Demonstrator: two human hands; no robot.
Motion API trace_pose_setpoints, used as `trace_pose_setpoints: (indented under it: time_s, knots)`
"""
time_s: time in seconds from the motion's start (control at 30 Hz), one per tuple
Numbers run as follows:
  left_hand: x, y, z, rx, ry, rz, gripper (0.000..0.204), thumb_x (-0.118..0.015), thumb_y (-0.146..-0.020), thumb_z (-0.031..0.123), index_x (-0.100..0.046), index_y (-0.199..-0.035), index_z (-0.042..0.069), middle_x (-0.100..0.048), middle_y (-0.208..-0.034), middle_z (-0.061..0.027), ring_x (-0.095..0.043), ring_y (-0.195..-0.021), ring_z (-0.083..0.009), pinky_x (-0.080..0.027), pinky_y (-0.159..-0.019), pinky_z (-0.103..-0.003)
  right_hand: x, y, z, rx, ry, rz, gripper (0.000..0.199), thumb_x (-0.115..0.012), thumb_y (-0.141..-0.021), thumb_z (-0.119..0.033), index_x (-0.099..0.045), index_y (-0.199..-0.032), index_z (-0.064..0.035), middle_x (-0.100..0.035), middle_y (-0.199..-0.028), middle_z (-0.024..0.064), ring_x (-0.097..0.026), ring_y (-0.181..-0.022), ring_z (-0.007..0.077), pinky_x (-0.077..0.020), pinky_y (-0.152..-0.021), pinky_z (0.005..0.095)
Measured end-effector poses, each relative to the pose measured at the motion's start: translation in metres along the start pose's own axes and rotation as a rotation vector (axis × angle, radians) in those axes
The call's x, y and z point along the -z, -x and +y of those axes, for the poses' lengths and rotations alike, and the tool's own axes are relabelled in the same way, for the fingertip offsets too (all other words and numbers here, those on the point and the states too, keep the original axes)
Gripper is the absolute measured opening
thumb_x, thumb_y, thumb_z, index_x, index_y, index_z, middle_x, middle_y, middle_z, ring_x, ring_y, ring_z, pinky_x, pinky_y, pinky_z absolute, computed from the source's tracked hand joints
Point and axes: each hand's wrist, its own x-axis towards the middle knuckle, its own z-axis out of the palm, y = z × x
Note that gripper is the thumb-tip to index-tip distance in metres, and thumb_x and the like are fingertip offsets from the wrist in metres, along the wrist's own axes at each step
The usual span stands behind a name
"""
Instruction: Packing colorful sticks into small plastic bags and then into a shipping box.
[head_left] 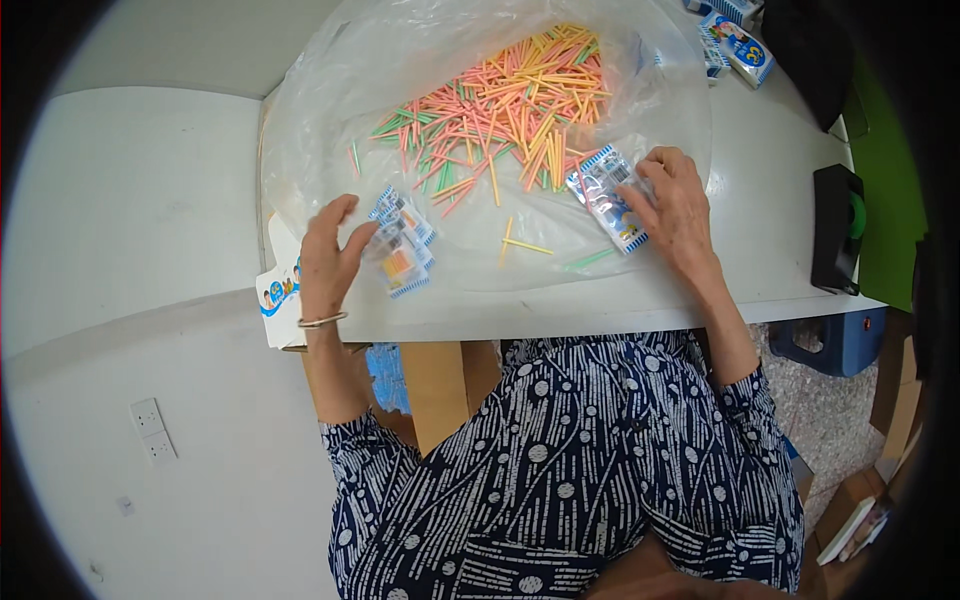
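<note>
Left hand (328, 255): fingers spread apart, resting beside a filled packet (402, 243) at the bench (760, 200) near-left; packet long axis runs far-left to near-right. Keep it flat while loading. Sticks (510, 100) lie piled, far centre. Right hand (677, 205): fingers together, pressing down a second packet (606, 196), same diagonal axis.

— From my feed I count two hands: a left hand (328, 255) and a right hand (678, 205).

— Packets?

— I see two small blue-and-white printed plastic packets (402, 240) (608, 197) on the white tabletop (770, 180), and at least two more (738, 38) at the far edge.

— The sticks?

— The thin pink, orange, yellow and green plastic sticks (510, 105) are too many for me to count. One black tape dispenser (836, 228).
</note>
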Motion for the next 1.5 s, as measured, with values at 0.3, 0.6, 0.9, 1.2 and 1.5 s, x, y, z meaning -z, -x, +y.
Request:
trace_pose_setpoints:
  time_s: [0.3, 0.6, 0.9, 1.2, 1.5]
  knots:
    - [-0.067, -0.042, 0.089, -0.424, 0.316, -0.024, 0.031, -0.073, -0.077, 0.019, -0.062, -0.101, 0.003, -0.063, -0.101, -0.0128, -0.056, -0.097, -0.03, -0.044, -0.084, -0.037, -0.018, 0.0, 0.011, 0.051, 0.105, 0.029, 0.022, -0.07, -0.075, -0.014, -0.06, -0.09, -0.0026, -0.055, -0.099, 0.0095, -0.05, -0.093, 0.0287, -0.0389, -0.08, 0.0392]
    - [-0.121, -0.074, 0.15, -0.517, 0.483, -0.098, 0.025, -0.072, -0.079, 0.015, -0.065, -0.099, 0.002, -0.065, -0.095, -0.0089, -0.059, -0.091, -0.0227, -0.045, -0.084, -0.033, 0.003, -0.008, -0.005, 0.214, -0.008, 0.185, 0.018, -0.068, -0.077, -0.008, -0.06, -0.093, -0.0046, -0.06, -0.096, 0.0081, -0.054, -0.088, 0.0269, -0.0391, -0.08, 0.0372]
    - [-0.115, -0.069, 0.163, -0.384, 0.785, -0.035, 0.014, -0.069, -0.076, 0.013, -0.069, -0.085, 0.002, -0.065, -0.076, -0.01, -0.058, -0.072, -0.0233, -0.046, -0.067, -0.033, 0.019, -0.018, -0.02, -0.317, -0.812, -0.154, 0.014, -0.064, -0.084, -0.008, -0.062, -0.095, 0.0001, -0.064, -0.081, 0.0012, -0.056, -0.071, 0.0062, -0.044, -0.061, 0.0199]
    - [-0.109, -0.072, 0.159, -0.466, 0.536, 0.059, 0.014, -0.069, -0.076, 0.017, -0.068, -0.083, 0.005, -0.063, -0.075, -0.0061, -0.055, -0.07, -0.0223, -0.043, -0.064, -0.035, 0.021, -0.016, -0.02, -0.342, -0.701, -0.198, 0.02, -0.063, -0.088, -0.017, -0.067, -0.081, 0.0014, -0.054, -0.064, -0.004, -0.043, -0.06, 0.0017, -0.0329, -0.052, 0.021]
    - [-0.143, -0.053, 0.131, -0.427, -0.184, 0.298, 0.06, -0.075, -0.065, 0.046, -0.054, -0.093, -0.004, -0.046, -0.1, -0.0148, -0.042, -0.095, -0.0307, -0.033, -0.081, -0.042, 0.018, 0.002, -0.002, -0.388, -0.803, -0.386, 0.022, -0.063, -0.089, -0.019, -0.066, -0.081, 0.002, -0.054, -0.067, -0.0046, -0.044, -0.064, 0.0032, -0.0346, -0.056, 0.0214]
